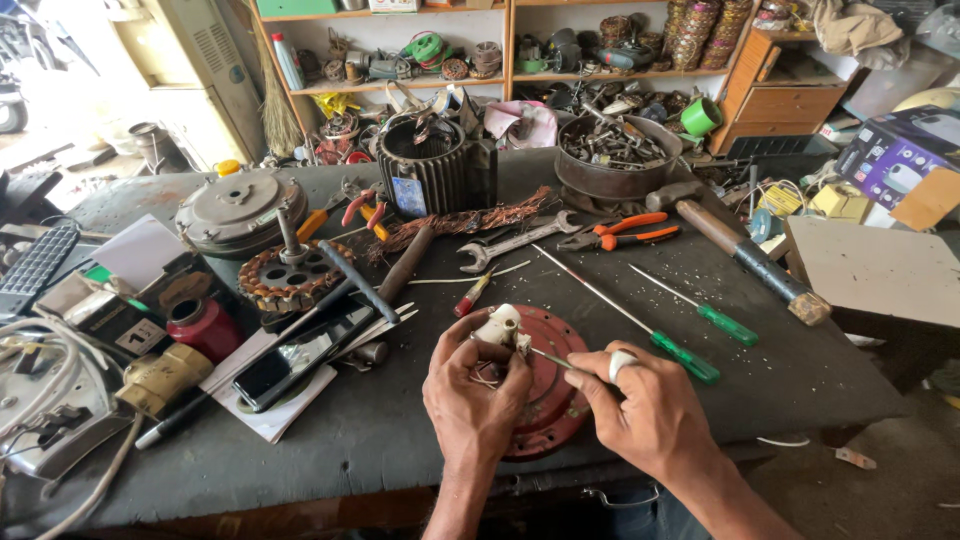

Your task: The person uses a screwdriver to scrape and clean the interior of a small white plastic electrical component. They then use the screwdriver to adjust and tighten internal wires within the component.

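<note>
My left hand (470, 385) grips a small white plastic part (498, 325) with thin wires, held just above a round red metal cover (552, 400) lying on the dark workbench (380, 430). My right hand (645, 405), with white tape on one finger, pinches a thin metal tool (550, 357) whose tip touches the white part. Both hands are close together over the red cover at the bench's front edge.
Two green-handled screwdrivers (690, 355) lie right of my hands, with a hammer (745, 250), orange pliers (625, 232) and a spanner (515, 243) behind. A wound stator (285, 275), a red can (205, 328) and a phone (295, 362) sit left. A ribbed motor housing (435, 165) and a bowl of parts (615, 155) stand at the back.
</note>
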